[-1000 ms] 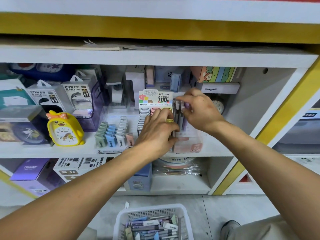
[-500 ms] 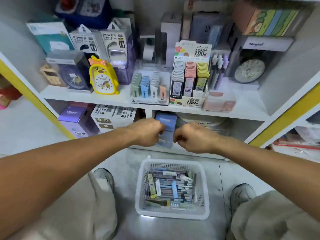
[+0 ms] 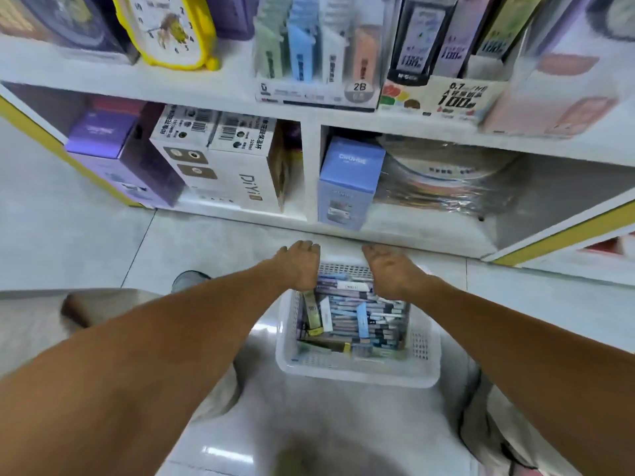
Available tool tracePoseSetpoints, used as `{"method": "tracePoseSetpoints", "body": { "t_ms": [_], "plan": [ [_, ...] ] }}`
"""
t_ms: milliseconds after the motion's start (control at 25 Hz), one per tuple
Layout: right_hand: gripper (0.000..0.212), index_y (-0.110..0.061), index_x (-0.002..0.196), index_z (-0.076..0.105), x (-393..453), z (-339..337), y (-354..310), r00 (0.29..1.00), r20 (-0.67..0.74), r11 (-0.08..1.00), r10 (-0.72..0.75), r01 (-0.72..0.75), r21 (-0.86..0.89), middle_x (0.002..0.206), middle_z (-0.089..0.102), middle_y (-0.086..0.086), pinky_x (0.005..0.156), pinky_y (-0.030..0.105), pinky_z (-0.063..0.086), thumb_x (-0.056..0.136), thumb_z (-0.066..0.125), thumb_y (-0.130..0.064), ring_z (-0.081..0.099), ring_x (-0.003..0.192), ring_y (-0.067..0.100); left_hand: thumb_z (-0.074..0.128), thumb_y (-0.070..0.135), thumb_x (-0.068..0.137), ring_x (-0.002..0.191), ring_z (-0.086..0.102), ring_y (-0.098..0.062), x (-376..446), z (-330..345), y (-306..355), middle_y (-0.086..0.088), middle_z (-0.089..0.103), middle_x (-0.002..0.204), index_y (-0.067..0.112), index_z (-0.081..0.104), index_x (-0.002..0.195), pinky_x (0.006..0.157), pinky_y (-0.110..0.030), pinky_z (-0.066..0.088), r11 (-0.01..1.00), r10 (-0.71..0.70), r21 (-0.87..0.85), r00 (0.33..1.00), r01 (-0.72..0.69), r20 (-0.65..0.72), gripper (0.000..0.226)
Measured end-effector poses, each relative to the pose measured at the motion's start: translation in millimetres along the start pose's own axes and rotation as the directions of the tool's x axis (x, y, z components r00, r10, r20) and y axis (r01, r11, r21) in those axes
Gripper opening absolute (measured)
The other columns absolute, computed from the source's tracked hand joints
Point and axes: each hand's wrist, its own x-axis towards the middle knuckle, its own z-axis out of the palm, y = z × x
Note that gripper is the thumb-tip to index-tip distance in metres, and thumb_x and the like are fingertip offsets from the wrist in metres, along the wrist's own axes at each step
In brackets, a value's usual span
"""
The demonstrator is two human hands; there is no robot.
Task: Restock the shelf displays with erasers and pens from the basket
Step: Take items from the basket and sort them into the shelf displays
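Note:
A white plastic basket (image 3: 357,376) stands on the floor tiles between my feet, packed with pens and boxed erasers (image 3: 357,314). My left hand (image 3: 299,266) hovers over its far left corner, just above a yellowish pack (image 3: 313,312). My right hand (image 3: 388,269) hangs over the far right side. Both hands point downward with their backs to the camera and nothing visible in them. On the shelf above stand the clear eraser display (image 3: 309,56), a lead refill display box (image 3: 443,94) and a pink pen holder (image 3: 556,97).
The lower shelf holds a purple box (image 3: 113,149), white DiYi boxes (image 3: 223,166), a blue box (image 3: 347,187) and wrapped round plates (image 3: 446,180). A yellow clock (image 3: 168,29) stands on the upper shelf. My left shoe (image 3: 187,280) and my left knee (image 3: 34,321) flank the basket.
Both hands have left the pen display and dropped past the lower shelf to the far end of the basket. The view has tilted down to the floor.

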Motion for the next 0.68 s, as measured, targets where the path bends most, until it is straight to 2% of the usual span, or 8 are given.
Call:
{"method": "tracePoseSetpoints", "body": {
  "t_ms": [80, 160, 240, 360, 440, 520, 600, 680],
  "plan": [
    [0.083, -0.01, 0.158, 0.01, 6.5, 12.9, 4.1, 0.999, 0.02, 0.999, 0.033, -0.033, -0.007, 0.165, 0.018, 0.012, 0.121, 0.046, 0.022, 0.089, 0.056, -0.015, 0.021, 0.15, 0.027, 0.059, 0.022, 0.09, 0.13, 0.043, -0.033, 13.4, 16.2, -3.8, -0.018, 0.043, 0.142, 0.002, 0.036, 0.141, 0.104, -0.046, 0.039, 0.999, -0.034, -0.023, 0.999, 0.033, -0.022, 0.06],
    [0.079, -0.01, 0.156, 0.019, 3.6, 24.4, 1.7, 0.998, -0.039, 0.998, 0.039, -0.041, -0.051, 0.156, 0.033, 0.013, 0.117, 0.046, 0.027, 0.088, 0.058, -0.018, 0.034, 0.142, 0.03, 0.055, 0.02, 0.088, 0.103, 0.056, -0.031, 24.1, 24.4, -9.3, -0.016, 0.058, 0.121, 0.007, 0.054, 0.114, 0.083, -0.037, 0.043, 0.995, -0.062, -0.089, 0.992, 0.052, -0.112, 0.029],
    [0.069, -0.012, 0.149, 0.032, -3.0, 35.1, -4.9, 0.99, -0.139, 0.997, 0.02, -0.03, -0.066, 0.145, 0.044, 0.01, 0.114, 0.044, 0.031, 0.087, 0.06, -0.019, 0.043, 0.133, 0.028, 0.049, 0.018, 0.089, 0.084, 0.056, -0.03, 34.3, 29.4, -20.3, -0.015, 0.066, 0.106, 0.009, 0.055, 0.091, 0.072, -0.032, 0.039, 0.966, -0.162, -0.228, 0.972, 0.122, -0.17, 0.011],
    [0.064, -0.01, 0.138, 0.049, -14.5, 45.9, -12.7, 0.935, -0.355, 1.0, -0.014, 0.017, 0.005, 0.136, 0.051, 0.01, 0.108, 0.045, 0.039, 0.076, 0.064, -0.002, 0.051, 0.123, 0.029, 0.058, 0.022, 0.088, 0.091, 0.063, -0.032, 49.2, 35.5, -42.3, -0.015, 0.068, 0.103, 0.012, 0.055, 0.087, 0.068, -0.03, 0.042, 0.864, -0.368, -0.431, 0.91, 0.26, -0.188, 0.011],
    [0.049, -0.004, 0.114, 0.064, -21.2, 53.8, -14.0, 0.876, -0.481, 0.995, -0.041, 0.08, 0.06, 0.111, 0.061, 0.014, 0.078, 0.043, 0.054, 0.067, 0.068, 0.009, 0.062, 0.099, 0.034, 0.067, 0.031, 0.085, 0.096, 0.064, -0.03, 58.5, 37.6, -51.9, -0.011, 0.067, 0.106, 0.015, 0.054, 0.09, 0.068, -0.029, 0.041, 0.809, -0.461, -0.488, 0.868, 0.327, -0.182, 0.021],
    [0.033, -0.003, 0.093, 0.068, -28.7, 68.1, -13.1, 0.869, -0.494, 0.991, -0.027, 0.087, 0.1, 0.089, 0.063, 0.013, 0.053, 0.039, 0.052, 0.064, 0.072, 0.011, 0.064, 0.078, 0.035, 0.073, 0.04, 0.082, 0.102, 0.064, -0.027, 71.0, 40.5, -53.6, -0.008, 0.067, 0.11, 0.018, 0.054, 0.095, 0.07, -0.028, 0.039, 0.79, -0.47, -0.506, 0.872, 0.346, -0.138, 0.032],
    [0.03, -0.006, 0.089, 0.069, -35.0, 82.4, -8.3, 0.883, -0.467, 0.988, 0.034, 0.04, 0.148, 0.085, 0.064, 0.01, 0.048, 0.037, 0.051, 0.064, 0.074, 0.009, 0.064, 0.074, 0.033, 0.076, 0.042, 0.079, 0.108, 0.062, -0.026, 85.7, 46.5, -48.4, -0.006, 0.065, 0.116, 0.016, 0.058, 0.104, 0.074, -0.027, 0.04, 0.794, -0.455, -0.497, 0.885, 0.351, -0.101, 0.041],
    [0.034, -0.008, 0.095, 0.07, -36.7, 93.1, -1.6, 0.88, -0.468, 0.981, 0.079, 0.016, 0.194, 0.089, 0.067, 0.008, 0.049, 0.034, 0.052, 0.065, 0.07, 0.009, 0.065, 0.076, 0.032, 0.074, 0.035, 0.081, 0.113, 0.06, -0.026, 97.8, 49.9, -43.7, -0.007, 0.062, 0.123, 0.014, 0.057, 0.118, 0.081, -0.03, 0.043, 0.828, -0.437, -0.431, 0.894, 0.358, -0.098, 0.045]
  ]
}}
